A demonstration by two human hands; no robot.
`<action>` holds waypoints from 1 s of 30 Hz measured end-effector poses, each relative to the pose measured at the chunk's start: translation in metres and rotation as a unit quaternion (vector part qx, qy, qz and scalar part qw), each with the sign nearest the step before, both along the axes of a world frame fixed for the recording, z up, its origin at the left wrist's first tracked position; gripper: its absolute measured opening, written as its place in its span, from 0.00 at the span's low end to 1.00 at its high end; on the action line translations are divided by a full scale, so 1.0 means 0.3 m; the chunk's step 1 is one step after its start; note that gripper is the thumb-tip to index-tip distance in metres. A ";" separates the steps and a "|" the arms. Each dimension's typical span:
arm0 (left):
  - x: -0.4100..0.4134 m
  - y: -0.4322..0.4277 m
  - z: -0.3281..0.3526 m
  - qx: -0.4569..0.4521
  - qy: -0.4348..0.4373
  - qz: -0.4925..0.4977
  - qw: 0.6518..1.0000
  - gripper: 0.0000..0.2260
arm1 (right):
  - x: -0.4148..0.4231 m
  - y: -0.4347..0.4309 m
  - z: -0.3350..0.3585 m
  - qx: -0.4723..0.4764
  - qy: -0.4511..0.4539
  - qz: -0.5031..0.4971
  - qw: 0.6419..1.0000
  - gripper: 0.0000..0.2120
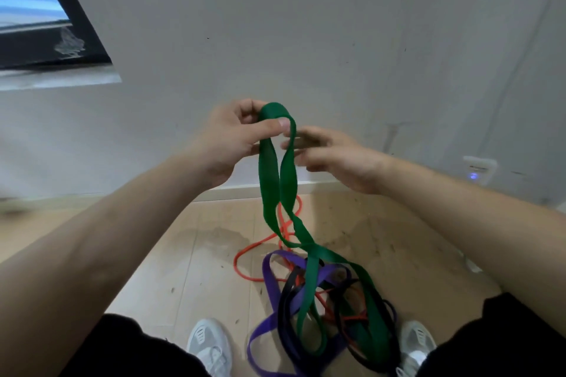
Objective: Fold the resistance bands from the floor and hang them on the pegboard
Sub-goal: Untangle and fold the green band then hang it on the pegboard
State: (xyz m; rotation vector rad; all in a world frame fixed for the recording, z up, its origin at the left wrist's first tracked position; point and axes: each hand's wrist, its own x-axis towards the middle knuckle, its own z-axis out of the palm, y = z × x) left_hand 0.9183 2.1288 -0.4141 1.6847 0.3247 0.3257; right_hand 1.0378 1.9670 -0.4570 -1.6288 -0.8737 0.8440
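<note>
Both forearms reach forward; the left hand [232, 135] pinches the green band [269, 180], the right hand [332, 156] lies loose-fingered beside it.

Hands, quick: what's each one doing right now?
Left hand: pinches the top loop of the green resistance band.
Right hand: open, fingers straight beside that band, gripping nothing.
</note>
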 end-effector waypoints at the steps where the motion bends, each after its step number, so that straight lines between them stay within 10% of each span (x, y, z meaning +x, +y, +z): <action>1: -0.001 0.002 0.001 -0.009 -0.009 0.009 1.000 0.06 | -0.015 0.010 -0.014 -0.001 -0.003 -0.001 1.000 0.28; 15: -0.028 0.044 0.076 -0.110 -0.083 0.093 0.986 0.09 | -0.069 0.107 0.004 0.031 -0.081 -0.028 0.996 0.10; 22: -0.058 0.111 0.038 0.231 -0.007 0.045 0.972 0.22 | -0.023 0.085 0.003 -0.052 -0.208 -0.053 0.975 0.07; 30: -0.055 0.055 0.008 0.604 -0.011 -0.090 0.792 0.28 | -0.041 0.061 -0.014 -0.106 -0.281 -0.009 0.954 0.09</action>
